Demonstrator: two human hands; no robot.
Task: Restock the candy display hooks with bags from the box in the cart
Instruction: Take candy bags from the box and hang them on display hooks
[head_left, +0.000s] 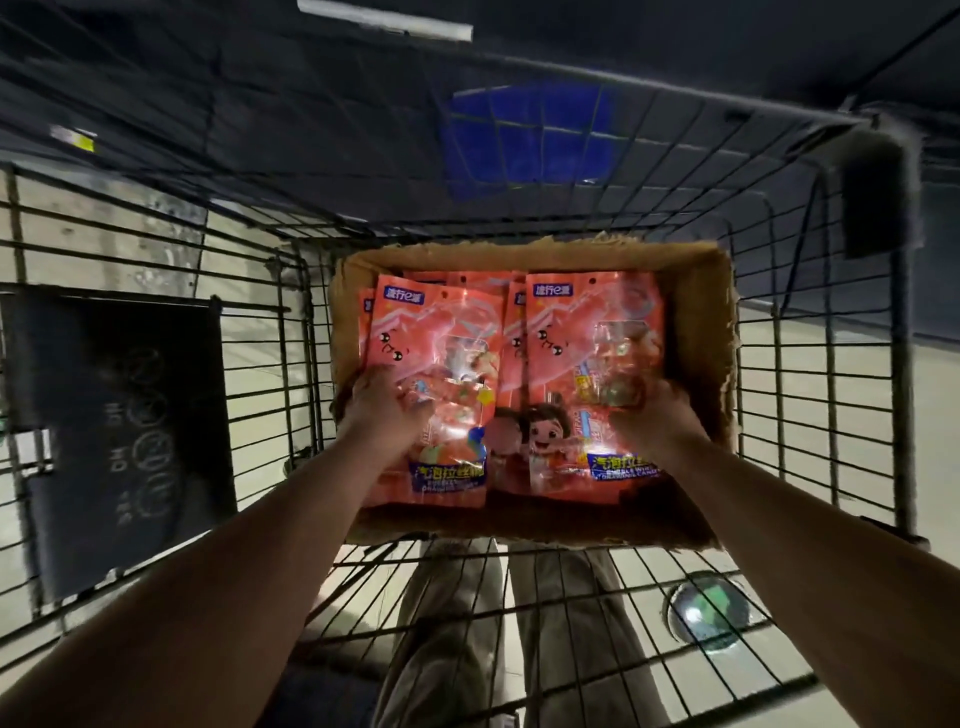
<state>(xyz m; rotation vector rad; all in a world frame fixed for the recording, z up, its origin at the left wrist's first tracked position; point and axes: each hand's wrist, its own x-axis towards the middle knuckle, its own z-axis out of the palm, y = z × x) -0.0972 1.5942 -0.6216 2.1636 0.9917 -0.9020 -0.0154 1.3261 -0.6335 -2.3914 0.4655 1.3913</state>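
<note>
An open cardboard box (701, 332) sits in the wire cart (810, 395) and holds two stacks of orange-red candy bags. My left hand (387, 402) grips the top bag of the left stack (441, 338) at its lower left. The fingers of my right hand (657, 415) curl round the lower right of the top bag of the right stack (587, 332). Both bags lie face up with their hang holes pointing away from me. No display hooks are in view.
The cart's wire sides rise on the left, right and far end. A dark sign panel (124, 431) hangs on the left wall. A blue patch (530, 135) shows beyond the far end. My trouser legs (519, 649) and a cart wheel (709, 613) show below.
</note>
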